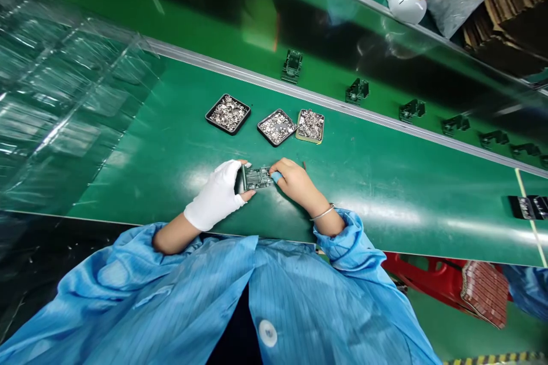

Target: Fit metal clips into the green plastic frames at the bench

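Part sits over the bench, in front of three trays. Left hand clamps its left end; right hand, fingertips bunched, touches its right end, grip unclear.

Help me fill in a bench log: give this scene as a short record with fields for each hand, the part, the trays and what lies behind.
Left hand: left hand in white glove, fingertips bare, gripping the green part
Right hand: right hand ungloved, blue finger cover, fingers at the part's right end; whether they hold anything small is hidden
Trays: left tray, middle tray and right tray, all holding small metallic pieces
Behind: metal rail, then similar green parts in a row
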A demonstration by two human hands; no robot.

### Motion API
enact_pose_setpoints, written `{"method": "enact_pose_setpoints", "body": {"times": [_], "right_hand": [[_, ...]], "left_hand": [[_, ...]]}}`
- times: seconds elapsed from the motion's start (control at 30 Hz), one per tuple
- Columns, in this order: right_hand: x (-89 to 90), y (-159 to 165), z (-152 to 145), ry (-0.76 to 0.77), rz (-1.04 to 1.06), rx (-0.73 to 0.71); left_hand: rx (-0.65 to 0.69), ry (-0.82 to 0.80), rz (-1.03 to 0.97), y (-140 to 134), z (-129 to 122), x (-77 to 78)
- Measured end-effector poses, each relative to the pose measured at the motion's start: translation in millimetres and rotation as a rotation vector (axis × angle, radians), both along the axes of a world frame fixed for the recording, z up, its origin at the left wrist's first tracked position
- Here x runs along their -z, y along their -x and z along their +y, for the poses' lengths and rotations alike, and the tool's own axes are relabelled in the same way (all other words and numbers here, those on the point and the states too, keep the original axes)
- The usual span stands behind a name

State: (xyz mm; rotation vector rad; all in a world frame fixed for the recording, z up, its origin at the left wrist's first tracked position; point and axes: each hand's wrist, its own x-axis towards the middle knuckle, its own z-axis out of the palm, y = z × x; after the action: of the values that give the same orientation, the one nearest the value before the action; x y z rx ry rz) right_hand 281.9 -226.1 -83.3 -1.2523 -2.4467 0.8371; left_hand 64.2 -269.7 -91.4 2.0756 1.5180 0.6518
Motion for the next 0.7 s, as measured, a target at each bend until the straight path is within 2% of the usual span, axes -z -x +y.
{"method": "enact_pose_setpoints", "body": {"times": [0.2,0.4,0.5,0.6,0.7], "right_hand": [[-11.4,9,-2,0.059,-0.137,0.056],[-18.1,0,6,0.198,-0.032,0.037],[-20.5,1,2,0.188,-0.079,-0.002],[-21.4,6,-3,0.157,-0.169,0.027],[-19.2,4,-4,0.18,-0.131,0.06]], "left_hand": [[0.015,0.02,-0.014,1,0,-0.6],[0.008,0.047,-0.026,1,-1,-2.4],[0.003,0.053,-0.025,1,-1,-1.8],[0.001,0.048,-0.032,2,-1,-0.5],[-0.008,0.039,-0.035,2,-1,-0.1]]}}
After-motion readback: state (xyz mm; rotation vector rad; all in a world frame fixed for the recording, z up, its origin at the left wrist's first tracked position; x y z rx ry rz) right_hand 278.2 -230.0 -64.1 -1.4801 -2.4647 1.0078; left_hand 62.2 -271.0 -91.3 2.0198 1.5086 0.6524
